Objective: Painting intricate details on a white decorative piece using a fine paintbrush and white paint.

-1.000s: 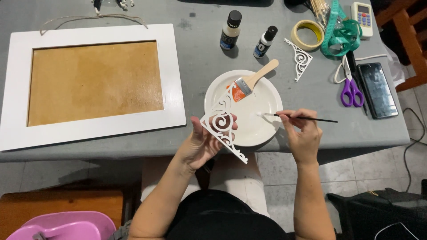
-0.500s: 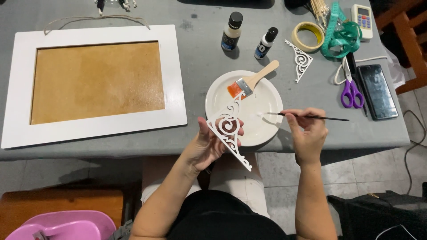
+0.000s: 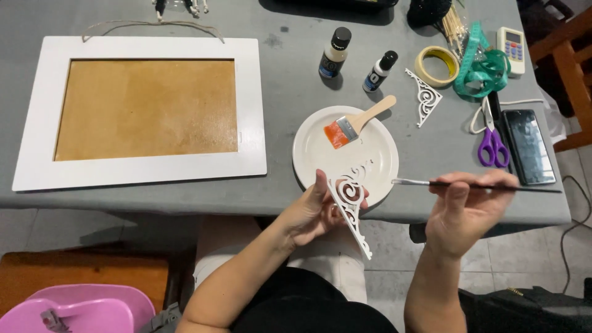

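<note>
A grey table (image 3: 283, 74) fills the upper view; pale floor tiles (image 3: 74, 228) lie beneath it; a brown wooden chair (image 3: 570, 74) stands at the right edge; a pink plastic seat (image 3: 80, 305) sits lower left; the light is even.

A matt white scrollwork ornament (image 3: 349, 203) and a thin black-handled brush (image 3: 475, 184) with a metal ferrule; on the smooth, faintly glossy white plate (image 3: 320, 148) a bare-wood-handled flat brush (image 3: 357, 121) — orange bristles. The white-painted frame (image 3: 250, 105) surrounds rough brown board — on matt grey tabletop (image 3: 283, 80).
</note>
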